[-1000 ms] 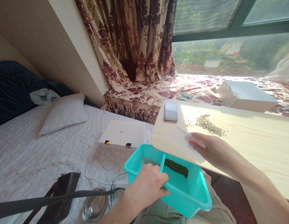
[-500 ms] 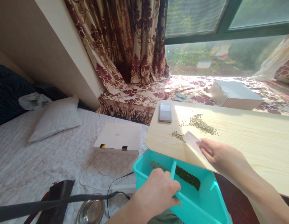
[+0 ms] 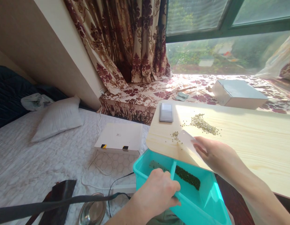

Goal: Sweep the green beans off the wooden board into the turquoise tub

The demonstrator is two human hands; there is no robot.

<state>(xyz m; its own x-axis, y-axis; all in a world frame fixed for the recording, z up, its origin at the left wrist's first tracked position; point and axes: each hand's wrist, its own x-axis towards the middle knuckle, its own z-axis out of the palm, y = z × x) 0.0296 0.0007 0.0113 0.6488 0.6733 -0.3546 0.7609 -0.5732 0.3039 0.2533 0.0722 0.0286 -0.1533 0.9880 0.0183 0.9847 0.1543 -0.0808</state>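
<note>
pale wood table [image 3: 240, 147]: right hand [image 3: 215, 154] pinches flat white card [image 3: 188, 140], left hand [image 3: 156, 193] clasps turquoise plastic bin [image 3: 205, 200].

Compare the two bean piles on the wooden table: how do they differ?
The far bean pile is bigger and spread in a long streak; the near bean pile is a small clump. The far bean pile lies in bright sun towards the table's middle; the near bean pile sits close to the edge above the teal bin, right beside the white card held in the right hand. Both are loose small green beans.
</note>
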